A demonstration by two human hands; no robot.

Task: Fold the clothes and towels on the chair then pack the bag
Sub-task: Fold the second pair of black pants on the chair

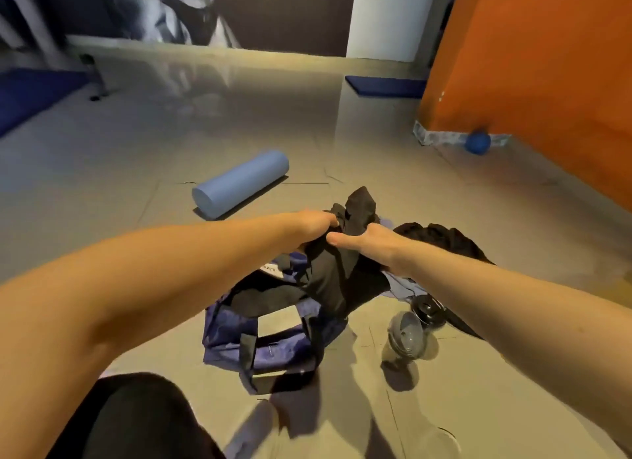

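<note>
A navy duffel bag (273,345) lies open on the grey floor in front of me, black straps hanging over its near side. Both hands hold a bunched black garment (337,270) above the bag's far right end. My left hand (316,224) grips its top from the left, and my right hand (371,241) grips it from the right, thumb toward the left hand. Part of the cloth sticks up past my fingers, the rest hangs toward the bag opening. Another dark garment (441,238) lies on the floor behind my right wrist, over a pale lilac cloth (405,287).
A light blue foam roller (239,188) lies on the floor beyond the bag. A clear bottle (407,335) and its black lid (427,309) sit right of the bag. An orange wall (533,65) with a blue ball (478,143) at its foot stands right. My black-clad knee (136,421) is lower left.
</note>
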